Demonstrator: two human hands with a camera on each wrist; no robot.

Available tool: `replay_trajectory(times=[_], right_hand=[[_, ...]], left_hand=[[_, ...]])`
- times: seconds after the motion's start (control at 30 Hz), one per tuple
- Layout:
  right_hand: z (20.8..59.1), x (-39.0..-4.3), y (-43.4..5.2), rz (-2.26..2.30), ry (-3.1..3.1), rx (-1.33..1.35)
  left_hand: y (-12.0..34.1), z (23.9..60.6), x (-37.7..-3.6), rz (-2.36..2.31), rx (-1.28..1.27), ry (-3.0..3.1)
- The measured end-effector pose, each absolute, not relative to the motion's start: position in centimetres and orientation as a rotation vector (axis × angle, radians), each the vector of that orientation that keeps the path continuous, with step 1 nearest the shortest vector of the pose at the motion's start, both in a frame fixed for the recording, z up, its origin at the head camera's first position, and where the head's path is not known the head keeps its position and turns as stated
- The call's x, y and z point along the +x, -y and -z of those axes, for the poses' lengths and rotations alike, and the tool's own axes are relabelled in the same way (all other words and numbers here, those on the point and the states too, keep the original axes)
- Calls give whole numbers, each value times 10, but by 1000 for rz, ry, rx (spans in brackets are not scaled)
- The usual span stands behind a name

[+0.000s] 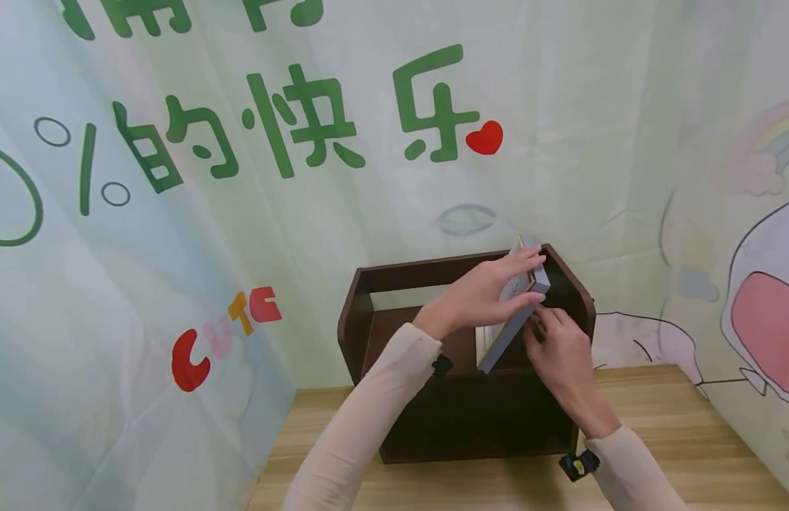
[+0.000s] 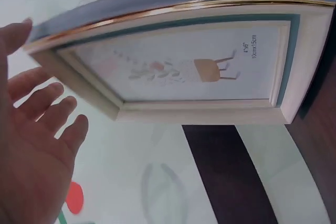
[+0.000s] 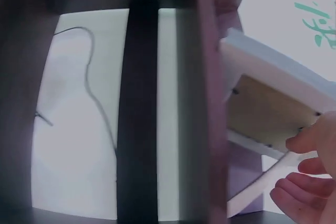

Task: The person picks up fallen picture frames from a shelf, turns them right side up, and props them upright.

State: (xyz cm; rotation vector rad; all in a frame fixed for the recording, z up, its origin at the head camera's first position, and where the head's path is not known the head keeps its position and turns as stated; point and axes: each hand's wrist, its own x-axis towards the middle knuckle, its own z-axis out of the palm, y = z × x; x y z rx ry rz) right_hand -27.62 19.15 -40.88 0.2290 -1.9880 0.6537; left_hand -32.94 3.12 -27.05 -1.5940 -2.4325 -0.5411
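A picture frame [image 1: 513, 325] with a grey-blue edge, gold trim and cream border stands tilted inside a dark brown wooden shelf [image 1: 471, 419]. My left hand [image 1: 496, 284] lies over the frame's front with straight fingers. In the left wrist view the frame [image 2: 178, 61] shows a small chair print, and the left hand [image 2: 37, 145] is spread beside its corner. My right hand [image 1: 550, 333] is behind the frame, fingers curled. The right wrist view shows that hand [image 3: 307, 177] pinching the lower back of the frame [image 3: 273, 108], next to the shelf's wall [image 3: 139, 103].
The shelf stands on a light wooden table [image 1: 656, 426] against a pale printed cloth backdrop [image 1: 305, 135] with green characters and a red heart [image 1: 485, 138]. More cloth hangs on the left and right sides. The shelf's left half holds nothing visible.
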Motion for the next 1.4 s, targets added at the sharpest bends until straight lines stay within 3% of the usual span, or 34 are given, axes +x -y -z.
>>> replay_trajectory(times=[0.27,0.6,0.9,1.4], right_hand=[[378,-250,-191,-790,1916,158],[340,-220,-187,-911,1846,155],[325,-207,-176,-909,1947,78],[329,-215,-172,-937,2025,17]], left_hand=[[-10,279,-350,958,-1331,2463],[8,322,-387,1223,-977,2639],[12,350,-409,1286,-954,2709],[-8,371,-410,1332,-885,2776]])
